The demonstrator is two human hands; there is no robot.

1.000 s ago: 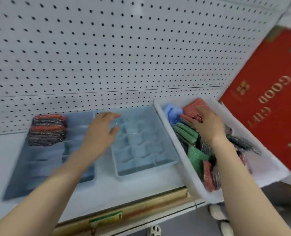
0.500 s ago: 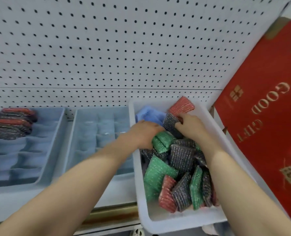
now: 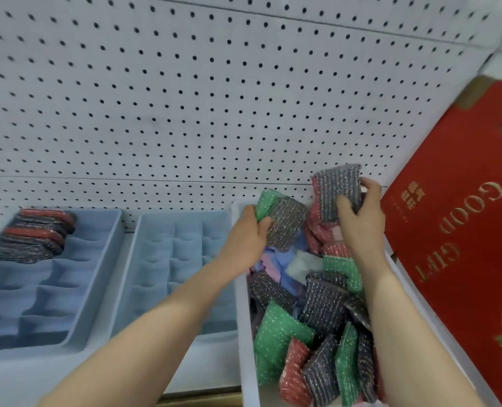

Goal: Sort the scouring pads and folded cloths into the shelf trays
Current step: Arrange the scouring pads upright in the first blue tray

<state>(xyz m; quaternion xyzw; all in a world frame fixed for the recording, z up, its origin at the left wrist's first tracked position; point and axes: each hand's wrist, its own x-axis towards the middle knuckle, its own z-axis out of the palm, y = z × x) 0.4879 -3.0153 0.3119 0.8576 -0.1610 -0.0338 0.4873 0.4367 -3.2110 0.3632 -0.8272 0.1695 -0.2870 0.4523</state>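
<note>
Left hand [image 3: 245, 240] clamped on green and grey glittery scouring pads [image 3: 279, 221], right hand [image 3: 361, 224] on grey ribbed pad stack [image 3: 336, 190]; loose multi-pad grips risk dropping into white plastic bin [image 3: 245, 333].

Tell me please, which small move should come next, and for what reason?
Probably carry the pads leftward to the left tray: the left hand and right hand each grip pads above the white bin, and red and dark pads already lie there.
</note>
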